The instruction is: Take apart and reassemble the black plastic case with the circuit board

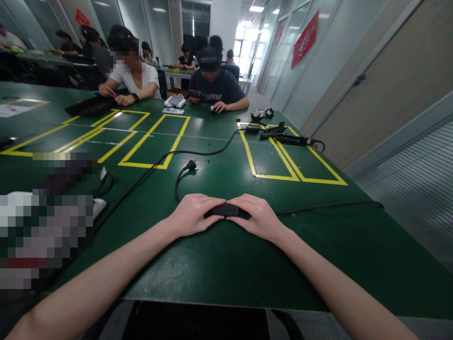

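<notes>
Between my two hands, low over the near middle of the green table, is an oblong black power adapter [226, 210]. My left hand [194, 212] grips its left end and my right hand [256, 215] its right end, with the fingertips almost meeting in the middle. Both ends of the adapter are hidden under the fingers. A short black cord curves out by my left hand to a plug [191, 165] lying on the table. On the other side, a thin black cable [329, 206] runs from my right hand toward the table's right edge.
Yellow tape rectangles [166, 165] mark the green table [170, 274]. A long black cable [208, 153] crosses it to another black adapter [252, 129]. Black tools [292, 140] lie beyond at right. Blurred items [53, 226] fill the left. Two people sit opposite, handling objects.
</notes>
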Motion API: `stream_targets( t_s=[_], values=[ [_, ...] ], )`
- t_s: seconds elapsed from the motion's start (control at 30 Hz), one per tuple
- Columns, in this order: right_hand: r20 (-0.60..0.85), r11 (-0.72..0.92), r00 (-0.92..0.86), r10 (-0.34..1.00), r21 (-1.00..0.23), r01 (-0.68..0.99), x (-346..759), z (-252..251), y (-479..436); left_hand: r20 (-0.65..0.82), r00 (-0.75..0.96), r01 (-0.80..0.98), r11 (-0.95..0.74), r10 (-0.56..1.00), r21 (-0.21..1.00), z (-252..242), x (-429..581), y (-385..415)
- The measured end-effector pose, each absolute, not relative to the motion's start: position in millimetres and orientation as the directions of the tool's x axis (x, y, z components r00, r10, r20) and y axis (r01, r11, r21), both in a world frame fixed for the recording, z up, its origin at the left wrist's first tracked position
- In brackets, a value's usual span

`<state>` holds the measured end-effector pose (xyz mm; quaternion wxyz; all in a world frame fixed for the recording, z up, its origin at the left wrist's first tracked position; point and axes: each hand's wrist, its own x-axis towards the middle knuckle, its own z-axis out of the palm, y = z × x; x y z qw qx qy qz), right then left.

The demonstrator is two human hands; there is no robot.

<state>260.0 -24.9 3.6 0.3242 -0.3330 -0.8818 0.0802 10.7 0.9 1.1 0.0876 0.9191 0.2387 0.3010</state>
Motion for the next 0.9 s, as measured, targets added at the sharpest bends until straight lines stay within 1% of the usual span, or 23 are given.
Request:
stream_targets(
  t_s=[0.13,0.23,0.37,0.43,0.5,0.57,0.63,0.73,0.8,0.9],
  values=[
    [0.545,0.759,-0.537,0.644,-0.370,0.535,260.2,2.3,-24.9,0.525,0.683,0.389,-0.861,0.508,0.328,0.1,10.9,1.3],
    [0.542,0.733,-0.497,0.677,-0.439,0.520,262.0,0.0,-23.3,0.500,0.696,0.397,-0.857,0.514,0.329,-0.3,10.9,2.8],
    [0.497,0.709,-0.507,0.704,-0.515,0.481,264.2,1.7,-23.7,0.517,0.706,0.378,-0.875,0.484,0.303,1.1,10.4,3.3],
    [0.456,0.667,-0.492,0.742,-0.576,0.472,264.7,5.4,-26.0,0.540,0.715,0.358,-0.896,0.444,0.263,2.3,10.5,3.0],
    [0.384,0.592,-0.468,0.796,-0.659,0.465,265.1,9.7,-28.8,0.575,0.726,0.335,-0.924,0.378,0.185,3.8,10.9,2.7],
    [0.300,0.507,-0.464,0.833,-0.749,0.426,265.7,13.2,-31.2,0.602,0.734,0.325,-0.941,0.314,0.094,5.6,11.7,2.8],
    [0.260,0.457,-0.475,0.840,-0.811,0.364,266.5,15.0,-32.4,0.609,0.744,0.328,-0.944,0.276,0.028,7.9,12.7,2.8],
    [0.295,0.481,-0.477,0.828,-0.811,0.334,267.6,14.2,-32.2,0.600,0.751,0.348,-0.938,0.276,-0.005,11.1,13.8,2.5],
    [0.329,0.517,-0.469,0.819,-0.779,0.355,268.2,12.6,-31.5,0.597,0.750,0.359,-0.933,0.284,-0.007,12.0,14.6,2.1],
    [0.325,0.530,-0.479,0.815,-0.752,0.392,268.7,11.9,-30.7,0.596,0.748,0.362,-0.932,0.291,0.002,9.9,16.3,1.5]
  ],
)
